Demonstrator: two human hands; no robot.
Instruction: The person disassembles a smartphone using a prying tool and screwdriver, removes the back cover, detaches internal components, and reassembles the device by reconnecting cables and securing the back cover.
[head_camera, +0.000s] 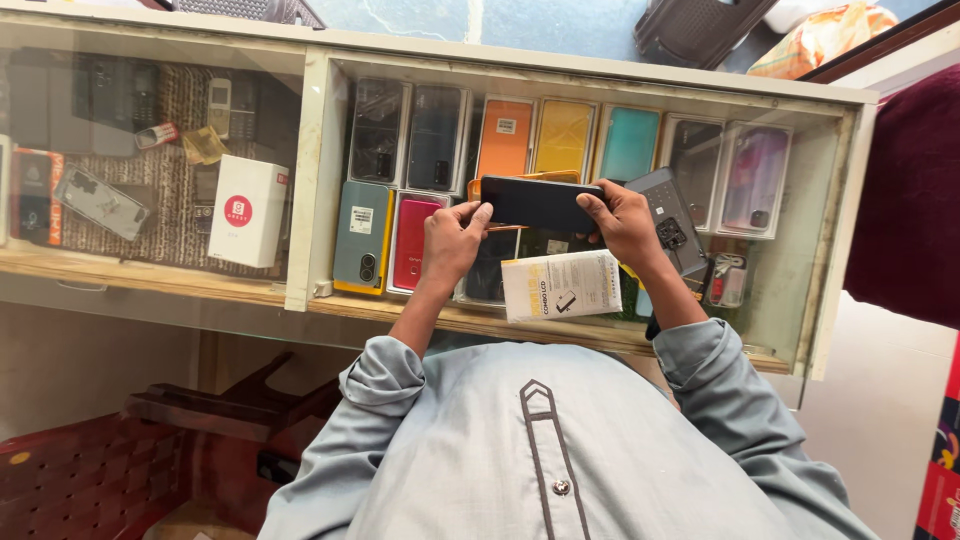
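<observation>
Both my hands hold a black phone (538, 203) flat and sideways above a glass counter top (300, 290). My left hand (452, 240) grips its left end with the thumb on the edge. My right hand (622, 222) grips its right end. Just below the phone a white flat packet with yellow print (562, 286) lies on the glass. A dark grey phone case with a camera cut-out (668, 218) sits right beside my right hand.
Under the glass stand rows of coloured phone cases in clear packs (565, 138), a teal case (362, 236) and a red one (414, 242). The left compartment holds a white box (246, 210) and old handsets (100, 200). A dark red plastic chair (90, 480) stands at lower left.
</observation>
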